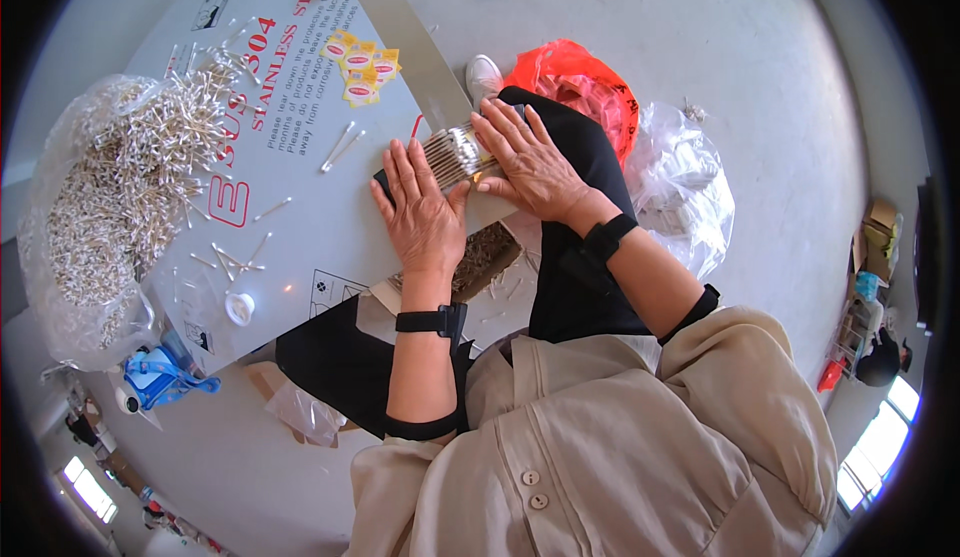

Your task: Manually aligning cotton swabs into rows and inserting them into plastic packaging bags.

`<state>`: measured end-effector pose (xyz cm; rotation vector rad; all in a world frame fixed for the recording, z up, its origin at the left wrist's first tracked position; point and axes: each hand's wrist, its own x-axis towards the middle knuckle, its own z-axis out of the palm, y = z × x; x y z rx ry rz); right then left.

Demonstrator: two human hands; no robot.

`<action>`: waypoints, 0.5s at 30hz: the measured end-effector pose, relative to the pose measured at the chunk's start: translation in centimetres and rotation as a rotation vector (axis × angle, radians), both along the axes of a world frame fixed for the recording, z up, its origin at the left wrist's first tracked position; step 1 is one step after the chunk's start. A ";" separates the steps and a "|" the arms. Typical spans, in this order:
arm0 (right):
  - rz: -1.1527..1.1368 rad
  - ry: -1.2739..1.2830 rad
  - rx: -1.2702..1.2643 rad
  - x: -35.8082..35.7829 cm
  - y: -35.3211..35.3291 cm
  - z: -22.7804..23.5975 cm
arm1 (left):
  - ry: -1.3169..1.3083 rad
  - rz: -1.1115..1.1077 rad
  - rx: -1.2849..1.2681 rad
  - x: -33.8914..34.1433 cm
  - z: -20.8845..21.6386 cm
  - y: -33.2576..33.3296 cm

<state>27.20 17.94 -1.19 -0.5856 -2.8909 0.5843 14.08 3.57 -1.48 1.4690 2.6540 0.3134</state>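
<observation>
A packed row of cotton swabs [452, 155] lies between my two hands, over the table's edge and my lap. My left hand [420, 207] presses its left end, fingers long and close together, thumb alongside the sticks. Over the right end sits my right hand [535, 162], its fingers stretched across and its thumb below, so the swabs are held between both. Something dark shows under the fingertips of each hand; I cannot make out what it is. Below my hands, a box [483, 265] of loose brown sticks rests by my lap.
A large clear bag [60, 187] spills cotton swabs onto the grey printed tabletop [330, 207]. Yellow packets [360, 65], stray swabs [343, 147] and a small white round container [239, 308] lie there. Red [625, 107] and clear [685, 187] plastic bags stand on the right.
</observation>
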 end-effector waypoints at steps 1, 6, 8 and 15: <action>0.004 0.004 0.001 0.0 0.0 0.0 | -0.002 0.000 -0.003 0.2 0.0 0.1; 0.010 0.009 -0.001 0.2 0.2 -0.3 | -0.012 -0.015 -0.006 0.7 0.1 0.2; 0.016 0.024 -0.012 0.1 0.2 -0.3 | -0.012 -0.018 -0.009 0.7 0.2 0.2; 0.000 0.029 -0.024 0.1 0.2 -0.3 | 0.000 -0.026 0.000 0.8 0.2 0.2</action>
